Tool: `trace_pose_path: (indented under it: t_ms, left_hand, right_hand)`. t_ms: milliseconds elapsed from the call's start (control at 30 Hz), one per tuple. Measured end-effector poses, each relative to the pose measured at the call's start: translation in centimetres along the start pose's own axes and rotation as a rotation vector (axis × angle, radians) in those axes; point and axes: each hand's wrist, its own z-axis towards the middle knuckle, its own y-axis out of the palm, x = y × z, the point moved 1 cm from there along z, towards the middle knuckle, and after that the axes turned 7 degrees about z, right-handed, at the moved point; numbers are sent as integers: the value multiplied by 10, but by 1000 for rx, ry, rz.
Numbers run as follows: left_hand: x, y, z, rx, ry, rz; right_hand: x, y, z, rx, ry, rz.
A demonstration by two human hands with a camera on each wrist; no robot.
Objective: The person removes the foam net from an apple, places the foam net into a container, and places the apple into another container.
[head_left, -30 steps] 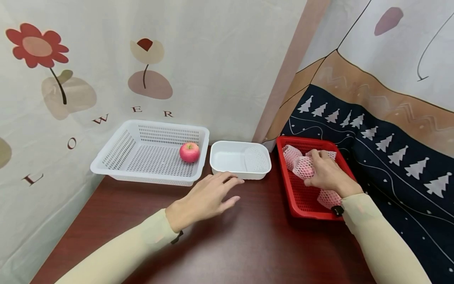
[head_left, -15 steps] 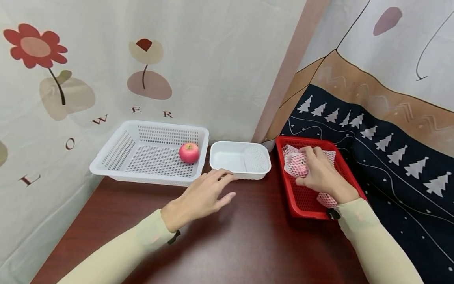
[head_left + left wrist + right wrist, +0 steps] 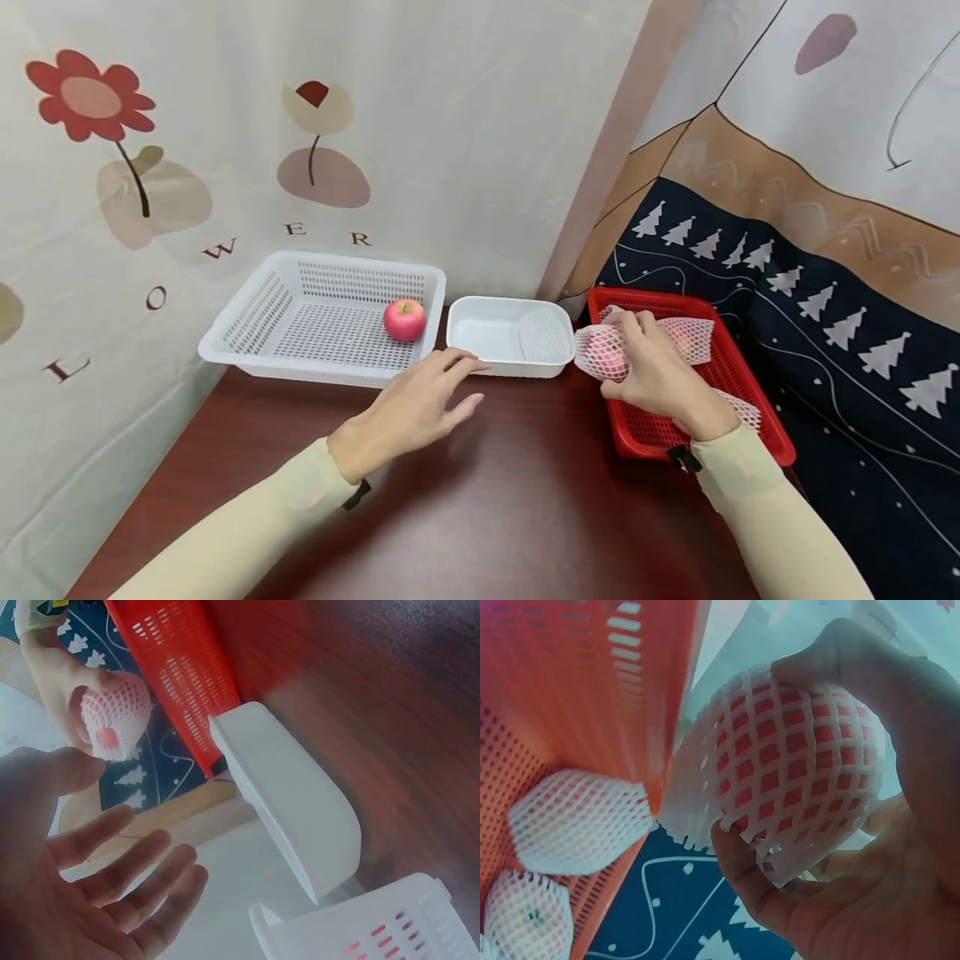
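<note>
My right hand (image 3: 660,367) grips an apple in a pink-white foam net (image 3: 602,353), raised at the left rim of the red basket (image 3: 622,433). In the right wrist view, fingers and thumb curl round the netted apple (image 3: 799,761), and red skin shows through the mesh. Other netted fruits (image 3: 577,821) lie in the basket below. My left hand (image 3: 408,410) hovers over the table in front of the small white tray (image 3: 510,369), fingers relaxed and apart, holding nothing. In the left wrist view its palm and spread fingers (image 3: 112,881) show.
A white perforated basket (image 3: 247,367) stands at the back left, with one bare red apple (image 3: 404,320) in it. A flattened piece of white netting (image 3: 546,335) lies in the small tray. Printed curtains (image 3: 480,150) hang behind the dark red table (image 3: 480,517).
My right hand has lifted the netted apple from among the others in the red basket and brought it left to the rim. My left hand has drifted slightly left and nearer to me.
</note>
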Motion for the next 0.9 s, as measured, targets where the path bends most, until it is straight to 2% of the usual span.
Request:
trace_pose_path:
  t_ms: [167,400,667,900]
  left_hand:
    - [-5,-3,-2,18,-36,-34]
    - [-11,-6,-2,44,-48,-62]
    - [-15,-10,2,35,-96,-128]
    - [-14,-13,4,63,-96,-188]
  right_hand:
    - [-11,4,2,-2,-42,10]
    - [-25,12,4,-8,-93,43]
    - [-45,23,6,-6,-153,42]
    - [-58,30,6,12,-219,38]
